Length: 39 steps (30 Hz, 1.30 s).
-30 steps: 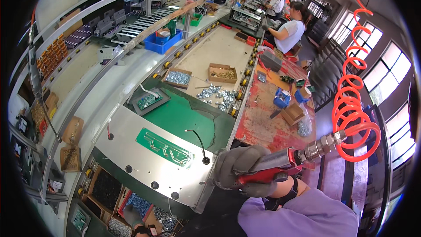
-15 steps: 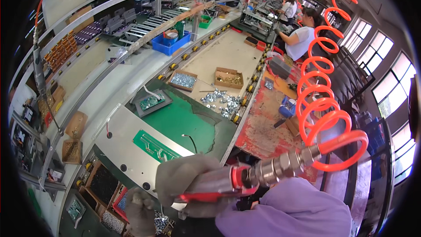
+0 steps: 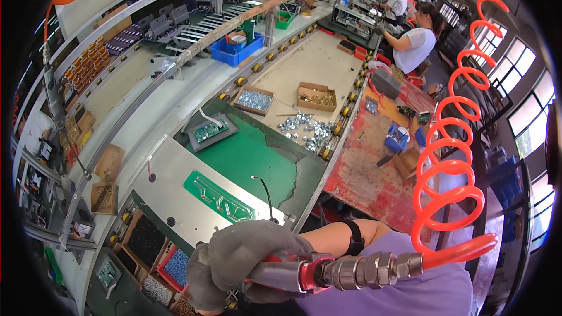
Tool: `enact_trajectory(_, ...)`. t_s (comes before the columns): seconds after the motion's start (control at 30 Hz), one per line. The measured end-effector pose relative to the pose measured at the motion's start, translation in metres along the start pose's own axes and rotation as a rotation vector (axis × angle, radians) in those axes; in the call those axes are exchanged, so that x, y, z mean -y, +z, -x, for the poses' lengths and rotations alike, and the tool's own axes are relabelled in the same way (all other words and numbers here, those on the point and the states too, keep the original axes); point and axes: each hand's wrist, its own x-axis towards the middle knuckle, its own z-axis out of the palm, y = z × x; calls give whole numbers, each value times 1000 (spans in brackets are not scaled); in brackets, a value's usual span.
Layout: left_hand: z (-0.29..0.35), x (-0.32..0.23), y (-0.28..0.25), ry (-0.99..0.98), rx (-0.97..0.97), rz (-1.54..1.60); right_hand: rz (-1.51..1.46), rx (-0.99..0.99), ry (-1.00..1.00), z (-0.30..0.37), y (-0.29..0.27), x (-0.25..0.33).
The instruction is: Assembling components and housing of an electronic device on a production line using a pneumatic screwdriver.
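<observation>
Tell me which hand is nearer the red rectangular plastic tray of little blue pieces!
Left. The grey gloved left hand is at the right edge of the tray; the grey gloved right hand is farther right.

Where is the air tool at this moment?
In the head view, the air tool is at lower centre, gripped in the gloved right hand, with the orange coiled hose running off to its right.

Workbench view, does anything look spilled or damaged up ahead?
Yes: loose metal parts lie scattered on the beige board, outside the nearby cardboard boxes. The green mat has a ragged right edge, as if torn; the red tabletop looks patchily worn.
</observation>
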Motion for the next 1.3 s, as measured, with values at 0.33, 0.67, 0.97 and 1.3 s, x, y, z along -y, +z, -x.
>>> enact_trajectory(0.33, 5, -17, 8, -9, 90, -302, 219, 132, 38, -6, -7, 3)
enact_trajectory(0.67, 5, -21, 12, 114, 58, -346, 105, 121, 118, 2, -5, 5)
enact_trajectory(0.97, -4, -14, -2, 172, 114, -688, 122, 417, 146, -11, -21, 1)
enact_trajectory(1.3, -6, 0, -9, -225, 5, 204, 305, 86, 267, 10, -2, -7)
